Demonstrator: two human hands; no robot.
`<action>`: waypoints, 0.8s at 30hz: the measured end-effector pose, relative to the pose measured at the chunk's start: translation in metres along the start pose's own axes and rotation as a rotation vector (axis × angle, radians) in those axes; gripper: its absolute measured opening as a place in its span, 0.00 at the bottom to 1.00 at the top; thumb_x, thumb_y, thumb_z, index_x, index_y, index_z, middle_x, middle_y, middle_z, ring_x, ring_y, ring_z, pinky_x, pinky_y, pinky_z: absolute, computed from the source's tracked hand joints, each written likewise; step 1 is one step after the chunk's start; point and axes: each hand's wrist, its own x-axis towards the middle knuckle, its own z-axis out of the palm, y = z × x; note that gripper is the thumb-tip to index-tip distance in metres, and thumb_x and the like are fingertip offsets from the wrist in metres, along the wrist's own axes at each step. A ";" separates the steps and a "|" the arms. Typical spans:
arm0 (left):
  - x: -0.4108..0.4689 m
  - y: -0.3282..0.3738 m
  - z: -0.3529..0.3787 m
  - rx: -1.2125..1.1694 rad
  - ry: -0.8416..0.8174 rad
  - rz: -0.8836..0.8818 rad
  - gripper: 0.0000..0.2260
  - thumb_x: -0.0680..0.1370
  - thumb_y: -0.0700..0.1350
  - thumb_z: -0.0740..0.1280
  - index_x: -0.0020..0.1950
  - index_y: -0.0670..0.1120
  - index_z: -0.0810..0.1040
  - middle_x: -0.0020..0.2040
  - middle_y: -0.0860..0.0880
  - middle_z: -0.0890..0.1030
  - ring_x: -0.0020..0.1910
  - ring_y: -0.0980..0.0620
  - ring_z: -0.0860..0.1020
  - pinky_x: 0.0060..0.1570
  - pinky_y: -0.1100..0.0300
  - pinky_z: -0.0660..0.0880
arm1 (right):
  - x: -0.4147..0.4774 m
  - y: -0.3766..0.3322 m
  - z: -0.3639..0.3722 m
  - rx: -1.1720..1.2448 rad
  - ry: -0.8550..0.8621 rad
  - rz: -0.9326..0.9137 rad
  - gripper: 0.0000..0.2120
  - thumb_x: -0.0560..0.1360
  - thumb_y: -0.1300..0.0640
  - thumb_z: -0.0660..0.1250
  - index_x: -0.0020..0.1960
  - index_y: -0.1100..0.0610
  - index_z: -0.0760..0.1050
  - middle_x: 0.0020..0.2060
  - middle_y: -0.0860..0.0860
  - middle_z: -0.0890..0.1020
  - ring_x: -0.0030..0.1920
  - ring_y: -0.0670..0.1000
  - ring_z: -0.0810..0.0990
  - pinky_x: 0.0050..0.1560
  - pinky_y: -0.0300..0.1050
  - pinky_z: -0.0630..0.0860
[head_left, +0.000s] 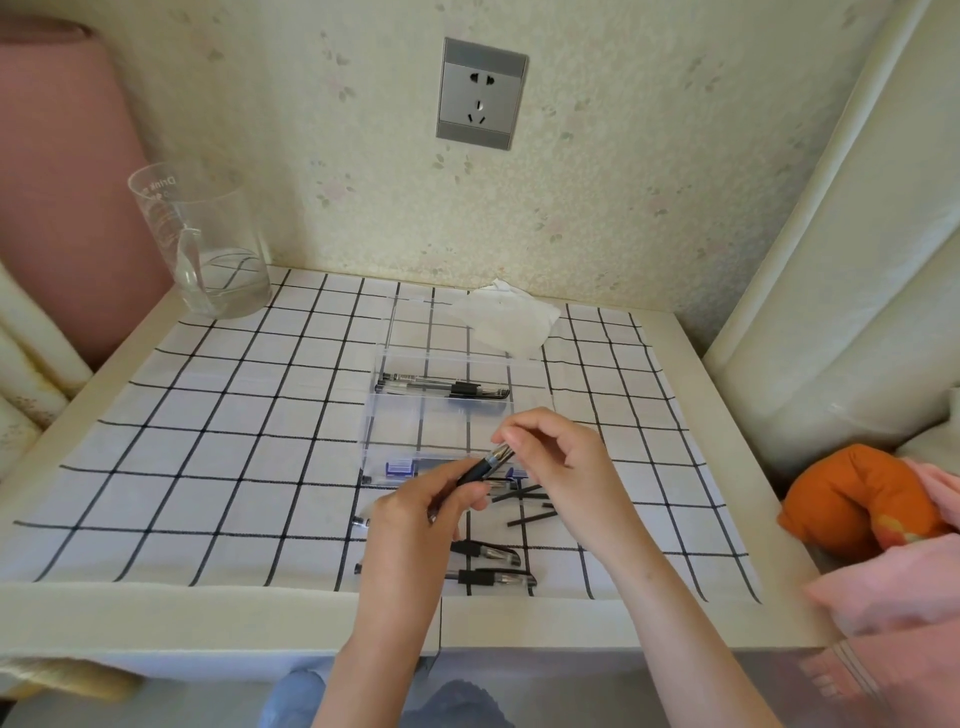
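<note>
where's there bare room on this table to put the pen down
The widest bare patch is the checked cloth left of the clear box, from the glass jug to the front edge. A narrower strip lies bare right of the box. Crowded: loose pens and refills in front of the box, under the left hand and right hand; a tissue at its far end.

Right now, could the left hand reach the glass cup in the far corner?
Probably yes: only bare checked cloth lies between the left hand and the glass cup. But it grips the pen, so it would need to let go first.
</note>
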 end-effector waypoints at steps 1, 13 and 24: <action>0.000 -0.001 0.000 0.016 0.007 0.015 0.12 0.74 0.42 0.68 0.46 0.62 0.79 0.34 0.56 0.80 0.26 0.58 0.69 0.29 0.66 0.68 | 0.000 0.001 0.000 -0.002 -0.005 0.006 0.08 0.78 0.61 0.62 0.45 0.54 0.79 0.33 0.39 0.79 0.33 0.39 0.74 0.38 0.30 0.69; 0.002 0.000 0.002 0.091 -0.029 0.006 0.09 0.74 0.46 0.68 0.51 0.56 0.80 0.34 0.58 0.81 0.33 0.59 0.77 0.35 0.70 0.73 | 0.000 0.013 0.004 -0.017 0.019 0.071 0.08 0.78 0.58 0.62 0.45 0.51 0.79 0.30 0.41 0.78 0.32 0.40 0.73 0.39 0.34 0.73; -0.001 -0.004 -0.006 0.181 0.134 -0.043 0.12 0.77 0.46 0.64 0.60 0.52 0.76 0.47 0.58 0.79 0.47 0.61 0.77 0.48 0.68 0.72 | 0.069 0.019 -0.033 0.002 0.416 0.047 0.07 0.78 0.60 0.62 0.45 0.56 0.79 0.32 0.53 0.78 0.29 0.40 0.74 0.36 0.32 0.71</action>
